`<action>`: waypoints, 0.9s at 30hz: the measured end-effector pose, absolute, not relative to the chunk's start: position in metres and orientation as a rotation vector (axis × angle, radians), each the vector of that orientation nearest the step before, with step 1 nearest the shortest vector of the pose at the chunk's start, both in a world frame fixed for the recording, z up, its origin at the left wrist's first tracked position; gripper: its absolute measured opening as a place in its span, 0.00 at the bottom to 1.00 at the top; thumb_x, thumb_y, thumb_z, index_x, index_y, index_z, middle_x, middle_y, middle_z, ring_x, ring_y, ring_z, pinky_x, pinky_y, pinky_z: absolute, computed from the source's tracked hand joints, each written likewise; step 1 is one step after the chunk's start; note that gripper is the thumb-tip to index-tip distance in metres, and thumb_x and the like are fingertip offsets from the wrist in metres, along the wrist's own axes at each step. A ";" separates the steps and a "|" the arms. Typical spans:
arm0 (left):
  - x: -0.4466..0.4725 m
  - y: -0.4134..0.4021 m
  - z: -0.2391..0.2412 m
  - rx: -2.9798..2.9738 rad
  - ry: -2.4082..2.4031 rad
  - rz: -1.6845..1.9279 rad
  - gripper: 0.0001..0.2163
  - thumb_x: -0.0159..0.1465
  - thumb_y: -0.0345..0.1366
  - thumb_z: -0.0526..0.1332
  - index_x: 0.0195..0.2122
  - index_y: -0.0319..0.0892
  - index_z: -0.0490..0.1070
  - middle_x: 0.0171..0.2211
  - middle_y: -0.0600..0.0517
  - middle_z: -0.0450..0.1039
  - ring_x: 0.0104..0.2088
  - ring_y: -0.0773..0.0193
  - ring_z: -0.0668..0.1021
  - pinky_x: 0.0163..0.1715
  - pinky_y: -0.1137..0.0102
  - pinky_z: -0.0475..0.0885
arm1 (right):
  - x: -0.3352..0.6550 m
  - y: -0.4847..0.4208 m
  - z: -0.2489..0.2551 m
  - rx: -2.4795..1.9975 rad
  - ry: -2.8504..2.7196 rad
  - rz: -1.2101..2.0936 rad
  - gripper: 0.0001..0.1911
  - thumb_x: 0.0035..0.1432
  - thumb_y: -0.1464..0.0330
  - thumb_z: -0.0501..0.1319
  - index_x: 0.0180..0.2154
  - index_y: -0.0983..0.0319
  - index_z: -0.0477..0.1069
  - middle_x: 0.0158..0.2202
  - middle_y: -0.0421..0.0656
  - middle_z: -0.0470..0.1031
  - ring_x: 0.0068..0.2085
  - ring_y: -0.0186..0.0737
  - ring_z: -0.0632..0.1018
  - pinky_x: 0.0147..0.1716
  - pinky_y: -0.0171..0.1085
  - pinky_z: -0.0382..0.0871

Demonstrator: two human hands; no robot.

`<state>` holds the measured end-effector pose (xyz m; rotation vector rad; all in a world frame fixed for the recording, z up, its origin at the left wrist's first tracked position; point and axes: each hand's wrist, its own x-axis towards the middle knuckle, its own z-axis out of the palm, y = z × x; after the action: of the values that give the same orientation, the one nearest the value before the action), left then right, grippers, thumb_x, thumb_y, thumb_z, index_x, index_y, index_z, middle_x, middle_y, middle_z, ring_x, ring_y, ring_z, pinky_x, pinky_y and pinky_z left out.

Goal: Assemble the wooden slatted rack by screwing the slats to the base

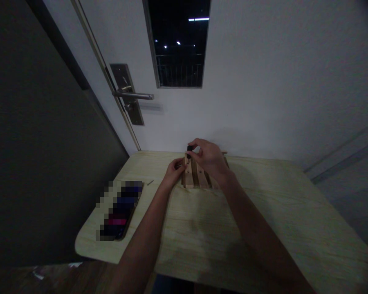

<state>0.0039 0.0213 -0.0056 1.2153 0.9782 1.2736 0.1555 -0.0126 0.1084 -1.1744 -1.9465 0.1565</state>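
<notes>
Two-handed turning, apparently, near the tabletop's (279,179) far edge: left hand (173,172) grips the wooden block (189,180), right hand (211,157) pinches a black tool (189,152); steady alignment seems needed next.

The table (187,232) carries a phone (120,214), thin rod (150,183) and wooden piece (189,180).

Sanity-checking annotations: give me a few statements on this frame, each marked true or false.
1. The right hand holds a small black object. True.
2. A thin metal piece lies between the phone and the left hand. True.
3. The left hand holds the phone. False: it is at the striped wooden piece.
4. The phone lies right of that piece. False: left of it.
5. It is bright outside. False: the window is mostly dark.
</notes>
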 end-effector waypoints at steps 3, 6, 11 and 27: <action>0.004 0.021 -0.006 1.236 0.962 1.268 0.19 0.47 0.37 0.67 0.40 0.36 0.71 0.42 0.44 0.75 0.42 0.58 0.76 0.48 0.62 0.67 | 0.155 -0.013 0.110 -1.188 -1.942 0.172 0.09 0.55 0.66 0.61 0.39 0.61 0.72 0.35 0.42 0.77 0.28 0.34 0.73 0.32 0.34 0.65; 0.004 0.020 -0.004 1.220 0.940 1.268 0.19 0.47 0.36 0.67 0.41 0.36 0.71 0.42 0.43 0.75 0.42 0.58 0.76 0.48 0.62 0.68 | 0.154 -0.016 0.112 -1.232 -1.958 0.222 0.11 0.56 0.66 0.60 0.41 0.61 0.72 0.30 0.41 0.77 0.24 0.33 0.72 0.28 0.33 0.64; 0.004 0.019 -0.003 1.221 0.957 1.268 0.19 0.48 0.36 0.67 0.41 0.36 0.71 0.44 0.43 0.75 0.43 0.57 0.76 0.48 0.62 0.68 | 0.153 -0.018 0.110 -1.236 -1.981 0.151 0.13 0.58 0.67 0.58 0.45 0.60 0.70 0.34 0.42 0.77 0.28 0.35 0.74 0.30 0.34 0.64; 0.004 0.018 -0.003 1.228 0.975 1.282 0.19 0.48 0.35 0.66 0.42 0.36 0.71 0.44 0.43 0.75 0.43 0.57 0.76 0.49 0.62 0.67 | 0.155 -0.014 0.100 -1.107 -2.052 0.037 0.17 0.61 0.71 0.51 0.51 0.60 0.68 0.48 0.45 0.74 0.47 0.40 0.74 0.46 0.39 0.67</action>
<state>0.0045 0.0181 -0.0027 1.2279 0.9746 1.2825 0.1548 -0.0139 0.1003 -1.1071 -2.0520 0.0369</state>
